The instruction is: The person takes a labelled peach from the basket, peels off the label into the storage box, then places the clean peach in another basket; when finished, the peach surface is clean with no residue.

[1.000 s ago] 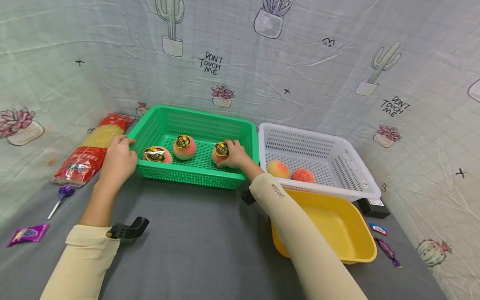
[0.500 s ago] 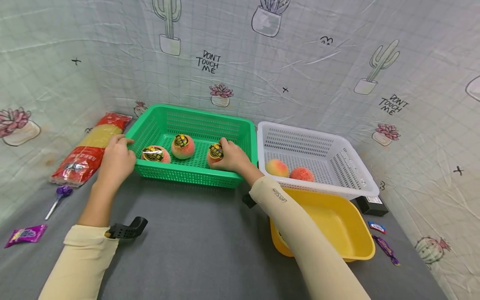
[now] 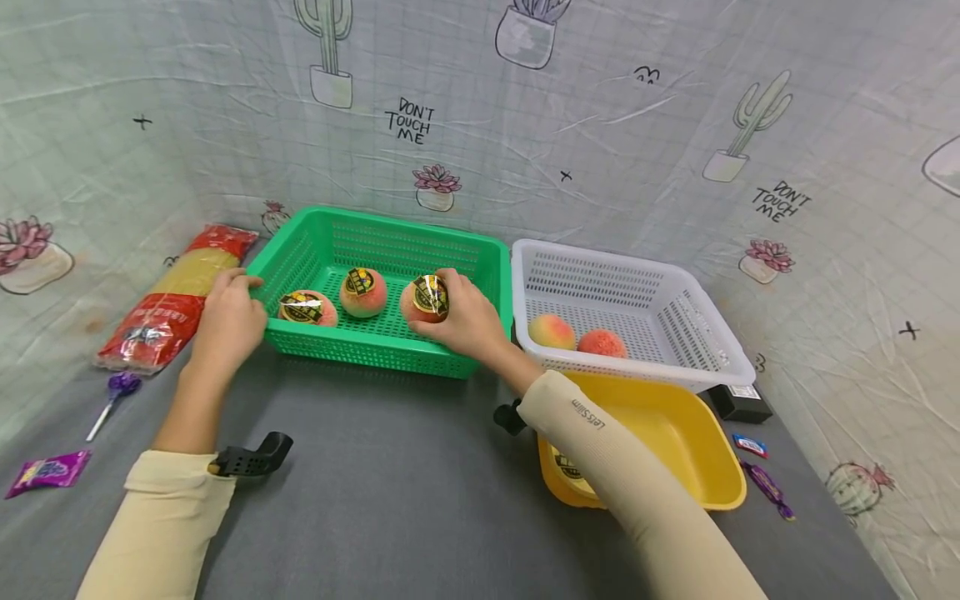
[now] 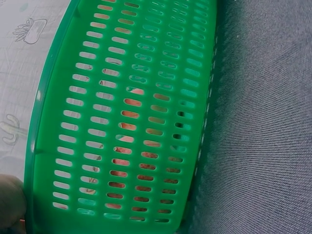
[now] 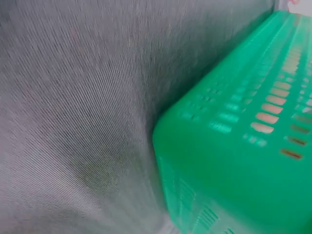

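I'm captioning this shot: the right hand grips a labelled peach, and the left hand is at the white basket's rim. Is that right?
Wrong basket: the head view shows the left hand at the rim of the green basket. The right hand does grip a labelled peach.

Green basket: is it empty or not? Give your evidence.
Not empty: two labelled peaches lie in the green basket, and the right hand grips a third.

We see a green basket (image 3: 367, 348), a white basket (image 3: 592, 279) and a yellow tub (image 3: 675, 433) against a finely ribbed grey tabletop (image 3: 375, 475). We find three peaches (image 3: 369, 303) pink, with black-and-yellow labels (image 3: 360, 281), and the pale backdrop (image 3: 480, 100) patterned with green cacti (image 3: 328, 37) and pink succulents (image 3: 435, 177).
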The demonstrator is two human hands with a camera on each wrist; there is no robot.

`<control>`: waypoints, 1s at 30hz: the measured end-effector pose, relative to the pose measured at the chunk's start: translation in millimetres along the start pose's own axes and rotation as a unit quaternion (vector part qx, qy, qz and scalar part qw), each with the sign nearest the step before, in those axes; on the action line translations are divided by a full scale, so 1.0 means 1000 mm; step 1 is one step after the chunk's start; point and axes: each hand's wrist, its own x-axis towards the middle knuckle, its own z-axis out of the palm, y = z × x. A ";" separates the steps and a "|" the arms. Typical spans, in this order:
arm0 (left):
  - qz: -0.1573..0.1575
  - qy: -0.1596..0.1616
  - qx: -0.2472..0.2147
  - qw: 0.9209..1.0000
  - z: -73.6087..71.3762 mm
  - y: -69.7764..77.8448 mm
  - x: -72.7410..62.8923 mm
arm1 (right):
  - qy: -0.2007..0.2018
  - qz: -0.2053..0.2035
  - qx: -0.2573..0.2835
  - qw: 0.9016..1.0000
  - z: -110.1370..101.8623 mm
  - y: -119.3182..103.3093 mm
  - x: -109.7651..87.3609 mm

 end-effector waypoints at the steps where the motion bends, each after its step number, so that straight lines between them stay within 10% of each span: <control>1: 0.001 0.001 0.000 1.000 0.000 0.000 0.000 | 0.011 -0.001 0.016 1.000 -0.002 -0.001 -0.004; 12: 0.013 0.001 0.001 1.000 0.003 -0.001 0.000 | 0.062 -0.051 0.119 0.990 -0.041 -0.014 -0.052; 21: 0.009 0.004 -0.005 1.000 -0.001 -0.003 0.001 | -0.065 0.010 0.107 0.992 -0.019 -0.012 -0.023; 30: 0.004 0.002 -0.011 1.000 -0.002 0.001 -0.001 | -0.106 0.051 0.069 0.991 -0.011 -0.003 0.002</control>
